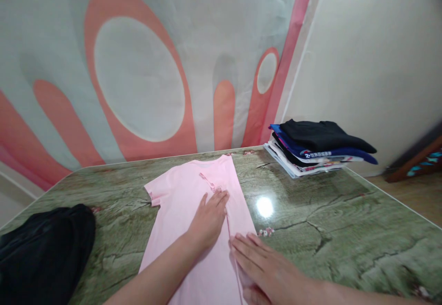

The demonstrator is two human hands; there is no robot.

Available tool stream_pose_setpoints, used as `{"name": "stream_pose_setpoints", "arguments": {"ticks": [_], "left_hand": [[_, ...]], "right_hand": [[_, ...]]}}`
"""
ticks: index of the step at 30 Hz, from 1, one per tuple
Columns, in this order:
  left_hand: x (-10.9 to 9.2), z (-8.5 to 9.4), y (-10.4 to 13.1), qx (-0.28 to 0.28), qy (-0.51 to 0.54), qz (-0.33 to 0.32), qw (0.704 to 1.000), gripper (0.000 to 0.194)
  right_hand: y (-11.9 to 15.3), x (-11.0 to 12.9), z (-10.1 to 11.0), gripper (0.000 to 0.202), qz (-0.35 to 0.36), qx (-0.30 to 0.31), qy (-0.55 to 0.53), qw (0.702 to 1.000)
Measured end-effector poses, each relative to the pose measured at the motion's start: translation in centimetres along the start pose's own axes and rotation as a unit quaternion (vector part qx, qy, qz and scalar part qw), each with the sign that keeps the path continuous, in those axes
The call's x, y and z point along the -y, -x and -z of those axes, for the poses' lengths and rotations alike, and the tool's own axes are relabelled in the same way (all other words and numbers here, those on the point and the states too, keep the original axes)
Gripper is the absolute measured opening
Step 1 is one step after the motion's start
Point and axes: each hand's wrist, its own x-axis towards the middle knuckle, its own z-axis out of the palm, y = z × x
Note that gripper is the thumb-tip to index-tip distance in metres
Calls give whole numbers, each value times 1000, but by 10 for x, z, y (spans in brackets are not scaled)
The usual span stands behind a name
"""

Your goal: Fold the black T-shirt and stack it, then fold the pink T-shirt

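Observation:
A pink T-shirt (193,231) lies spread on the table, its neckline toward the far edge. Its left sleeve sticks out to the side, while the right side is folded inward over the body in a long strip. My left hand (211,215) rests flat on the shirt's upper middle, by the inner edge of the fold, with fingers stretched out. Lower down, my right hand (260,261) lies flat on the folded strip near the shirt's right edge, fingers extended. Neither hand grips anything. The shirt's bottom end runs out of view.
At the back right corner stands a stack of folded clothes (319,146), a black one on top. A dark heap of cloth (48,250) lies at the left on the green marbled table (311,254). A patterned wall (203,61) rises behind the table.

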Motion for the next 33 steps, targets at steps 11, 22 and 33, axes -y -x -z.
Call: {"name": "stream_pose_setpoints", "arguments": {"ticks": [11, 22, 33], "left_hand": [[3, -4, 2, 10, 19, 29, 999, 61], [1, 1, 2, 64, 16, 34, 997, 69], [-2, 9, 2, 103, 27, 23, 994, 73]], "right_hand": [[-34, -59, 21, 42, -113, -108, 72, 985], [-39, -61, 6, 45, -62, -118, 84, 987], [-32, -55, 12, 43, -24, -102, 78, 991]]}}
